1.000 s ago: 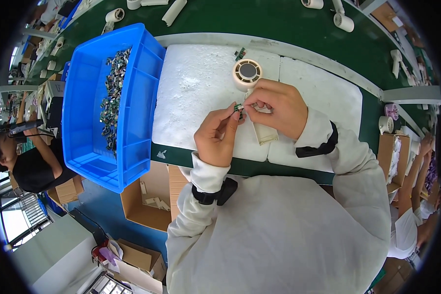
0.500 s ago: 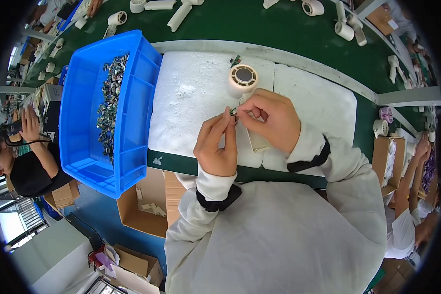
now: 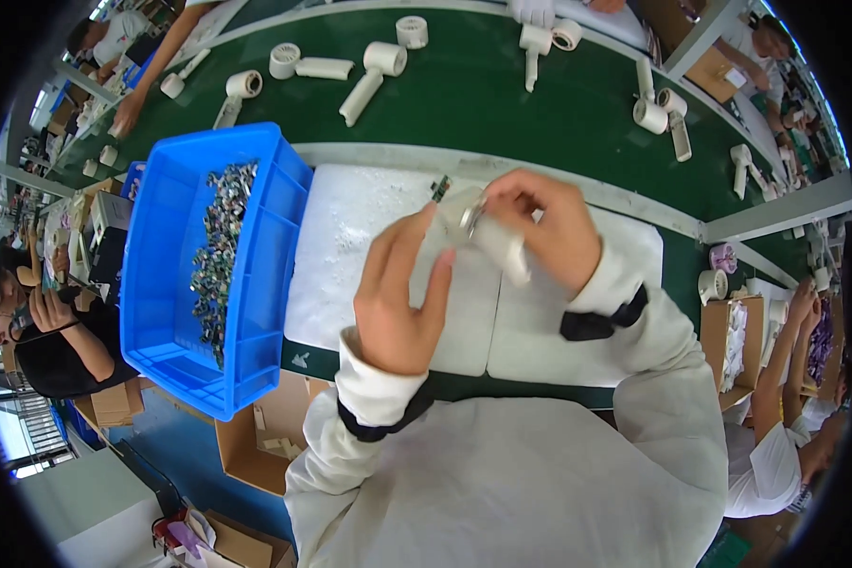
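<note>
A white handheld fan (image 3: 500, 248), smeared by motion, is tilted above the white foam pad. Fingers of my right hand (image 3: 551, 227) are closed round it near its round end. My left hand (image 3: 396, 284) is held with thumb and fingers apart, next to the fan's round end; whether they touch it I cannot tell. Just past the left fingertips lies a small green circuit board (image 3: 440, 189) on the foam pad (image 3: 341, 275).
On my left stands a blue bin (image 3: 256, 284) holding a heap of small circuit boards (image 3: 222, 256). Several white fan parts (image 3: 374, 76) lie on the green belt (image 3: 464, 104) beyond a pale rail. An open carton (image 3: 256, 445) sits below the bench edge. Other people work at both sides.
My hands have come apart from the small board they pinched together. The fan, which stood on the foam pad, is now lifted and tilted in my right hand. The view has shifted.
</note>
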Motion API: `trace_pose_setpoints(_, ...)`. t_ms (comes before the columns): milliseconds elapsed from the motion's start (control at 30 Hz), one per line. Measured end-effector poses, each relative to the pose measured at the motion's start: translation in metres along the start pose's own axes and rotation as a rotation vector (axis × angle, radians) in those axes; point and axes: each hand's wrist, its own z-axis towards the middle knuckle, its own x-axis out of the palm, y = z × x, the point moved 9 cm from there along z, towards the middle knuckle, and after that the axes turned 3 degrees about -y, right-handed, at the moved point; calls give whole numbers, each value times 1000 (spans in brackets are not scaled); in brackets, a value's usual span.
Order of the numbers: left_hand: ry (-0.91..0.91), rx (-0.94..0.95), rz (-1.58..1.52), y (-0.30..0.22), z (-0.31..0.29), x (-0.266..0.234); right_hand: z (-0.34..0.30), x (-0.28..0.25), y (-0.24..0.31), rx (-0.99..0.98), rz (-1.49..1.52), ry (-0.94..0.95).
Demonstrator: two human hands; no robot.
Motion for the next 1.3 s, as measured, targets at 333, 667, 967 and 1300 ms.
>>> trace_pose_setpoints(333, 263, 228, 348, 58, 34, 78, 85, -174, -50, 25, -407, -285)
trace_pose_setpoints(667, 269, -13, 202, 47, -27, 15, 115, -173, -100, 71, -832, -205)
trace_pose_setpoints(967, 286, 16, 230, 35, -55, 1, 166, -184, -127, 332, -1062, -337)
trace_pose_setpoints(1300, 190, -309, -130, 51, -57, -6, 33, -5, 28, -200, -1118, 109)
